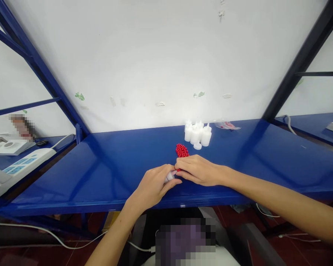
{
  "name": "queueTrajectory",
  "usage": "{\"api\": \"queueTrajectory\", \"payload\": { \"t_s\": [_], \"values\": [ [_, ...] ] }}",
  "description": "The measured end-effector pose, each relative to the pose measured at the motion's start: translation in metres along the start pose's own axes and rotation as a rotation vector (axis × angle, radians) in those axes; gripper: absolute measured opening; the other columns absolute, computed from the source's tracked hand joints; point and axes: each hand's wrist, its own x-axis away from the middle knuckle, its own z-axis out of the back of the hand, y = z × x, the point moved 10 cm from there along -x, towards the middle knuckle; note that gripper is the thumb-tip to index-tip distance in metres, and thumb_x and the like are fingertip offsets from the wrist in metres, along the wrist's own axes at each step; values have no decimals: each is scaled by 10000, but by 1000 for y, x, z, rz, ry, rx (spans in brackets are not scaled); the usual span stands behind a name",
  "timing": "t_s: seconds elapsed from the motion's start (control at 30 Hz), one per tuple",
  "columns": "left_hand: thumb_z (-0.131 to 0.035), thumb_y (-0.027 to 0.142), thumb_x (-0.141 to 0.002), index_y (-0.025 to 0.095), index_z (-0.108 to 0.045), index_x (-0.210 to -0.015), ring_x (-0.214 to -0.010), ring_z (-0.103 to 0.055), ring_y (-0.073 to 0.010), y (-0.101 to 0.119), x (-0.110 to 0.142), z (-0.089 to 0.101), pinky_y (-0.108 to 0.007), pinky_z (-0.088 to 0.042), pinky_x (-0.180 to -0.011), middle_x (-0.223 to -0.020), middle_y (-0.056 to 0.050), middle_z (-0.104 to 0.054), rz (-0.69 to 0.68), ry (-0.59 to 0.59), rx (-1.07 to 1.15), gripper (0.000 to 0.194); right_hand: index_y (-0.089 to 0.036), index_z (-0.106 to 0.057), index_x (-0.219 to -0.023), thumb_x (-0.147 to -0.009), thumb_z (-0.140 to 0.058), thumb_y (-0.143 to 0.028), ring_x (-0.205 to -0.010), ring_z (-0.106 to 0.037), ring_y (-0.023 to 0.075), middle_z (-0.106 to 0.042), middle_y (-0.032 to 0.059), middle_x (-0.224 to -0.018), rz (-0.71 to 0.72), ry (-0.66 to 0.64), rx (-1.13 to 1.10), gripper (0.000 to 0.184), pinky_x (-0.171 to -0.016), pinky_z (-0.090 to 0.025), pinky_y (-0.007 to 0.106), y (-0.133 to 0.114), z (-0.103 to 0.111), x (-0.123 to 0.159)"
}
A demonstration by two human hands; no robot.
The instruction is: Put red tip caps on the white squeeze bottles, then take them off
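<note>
My left hand [154, 184] is closed around a white nozzle top [170, 176], its tip pointing right. Whether a bottle body is attached is hidden by the fingers. My right hand [199, 170] pinches a small red cap [178, 170] at the nozzle's tip; I cannot tell whether it is seated there. Just beyond the right fingers lies a cluster of small round red pieces [182, 150]. Behind that, several white squeeze bottles with pointed nozzles [195, 135] stand together, and a low white round piece [197, 146] lies in front of them.
The blue table [122, 159] meets a white wall at the back. A clear plastic bag with red in it [228, 125] lies right of the bottles. Blue frame posts [44, 70] flank the table, and a white power strip [22, 170] is at the far left.
</note>
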Motion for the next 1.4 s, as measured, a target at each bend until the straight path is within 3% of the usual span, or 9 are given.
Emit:
{"api": "queueTrajectory", "payload": {
  "t_s": [0.13, 0.27, 0.37, 0.47, 0.63, 0.97, 1.17, 1.27, 1.4],
  "values": [
    [-359, 362, -1035, 210, -565, -1114, -795, -567, -155, 7, 2, 0, -269, -428, -699, -941, -27, -605, -46, -8, -80, 267, -214, -392, -774, -1040, -257, -341, -586, -379, 127, -479, -10, -691, -16, 44, -89, 324, -589, -310, 278, 3, 5, 1],
    [-360, 366, -1037, 261, -496, -1305, -864, -607, -165, 5, 2, 2, -282, -463, -764, -1046, -35, -629, -27, 4, -89, 319, -219, -349, -774, -1025, -245, -353, -570, -389, 132, -456, -7, -669, -175, 119, -54, 303, -584, -288, 291, 34, 27, 11],
    [-389, 403, -1027, 246, -518, -1269, -963, -631, -181, 2, 1, 1, -305, -474, -858, -1114, -43, -656, -13, 7, -53, 316, -203, -407, -881, -990, -292, -319, -567, -396, 153, -490, 9, -672, -374, 50, 152, 196, -581, -257, 310, 69, 37, 23],
    [-395, 421, -1023, 232, -543, -1224, -993, -642, -188, -1, 0, 0, -314, -479, -892, -1127, -47, -669, 5, 7, -32, 313, -190, -448, -959, -979, -283, -313, -548, -412, 169, -527, 26, -659, -496, -85, 285, 207, -569, -235, 319, 92, 33, 31],
    [-404, 436, -1018, 224, -557, -1196, -1010, -643, -194, -1, 0, -1, -323, -475, -914, -1118, -43, -678, 11, 11, -40, 317, -190, -458, -955, -987, -310, -345, -604, -525, 188, -626, 70, -764, -502, -219, 286, 217, -562, -263, 307, 98, 14, 32],
    [-416, 439, -1015, 234, -548, -1183, -972, -649, -188, -3, -2, -2, -304, -470, -860, -1088, -30, -681, -5, 12, -32, 296, -200, -473, -978, -1005, -328, -333, -636, -568, 180, -641, 51, -790, -476, -181, 222, 199, -570, -303, 285, 108, 7, 33],
    [-432, 443, -1007, 255, -517, -1223, -990, -649, -193, -2, -1, 1, -304, -457, -861, -1132, -24, -675, 16, 22, -8, 299, -191, -530, -943, -991, -372, -340, -582, -522, 167, -603, 31, -688, -490, -47, 262, 223, -573, -285, 283, 95, 26, 28],
    [-454, 443, -998, 273, -473, -1272, -942, -652, -193, -2, -2, 2, -298, -452, -816, -1097, -9, -677, 40, 12, -8, 323, -181, -535, -963, -1011, -349, -384, -580, -508, 151, -585, 13, -670, -329, 20, 138, 279, -592, -310, 273, 61, 27, 18],
    [-469, 439, -991, 254, -468, -1232, -879, -641, -191, -2, -1, 0, -285, -436, -747, -1046, -5, -669, 40, 3, -8, 304, -181, -523, -999, -1017, -358, -402, -519, -434, 120, -573, -13, -674, -89, -16, 33, 276, -560, -301, 254, 13, 6, 5]
  ]
}}
